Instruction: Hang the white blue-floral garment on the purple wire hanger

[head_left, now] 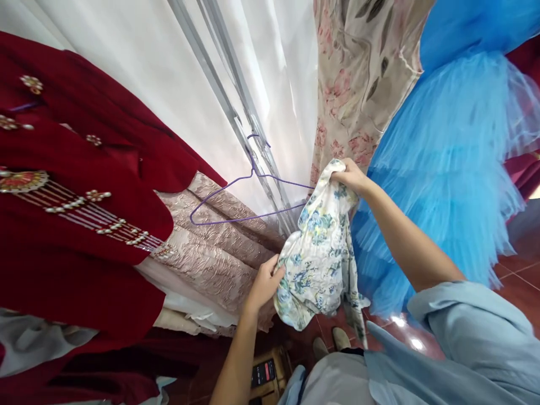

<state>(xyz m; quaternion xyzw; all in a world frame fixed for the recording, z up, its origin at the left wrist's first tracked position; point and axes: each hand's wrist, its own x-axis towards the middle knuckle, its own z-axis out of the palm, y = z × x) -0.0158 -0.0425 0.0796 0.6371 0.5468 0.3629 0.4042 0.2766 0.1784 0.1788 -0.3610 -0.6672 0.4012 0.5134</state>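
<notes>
A white garment with a blue, green and yellow floral print (pixel 320 253) hangs between my two hands. My right hand (pixel 352 177) is closed on its upper edge. Lower down, my left hand (pixel 266 281) pinches the garment's left side. Behind the cloth is a purple wire hanger (pixel 228 188), its hook up near a grey metal rail. The right end of the hanger disappears behind the garment, and I cannot tell whether the two touch.
Dark red beaded garments (pixel 105 202) and a pinkish brocade garment (pixel 215 247) hang at left. A beige floral dress (pixel 350 95) and a blue tulle dress (pixel 439 163) hang at right. Behind is white curtain cloth (pixel 139 67). A wooden box (pixel 278 365) stands below.
</notes>
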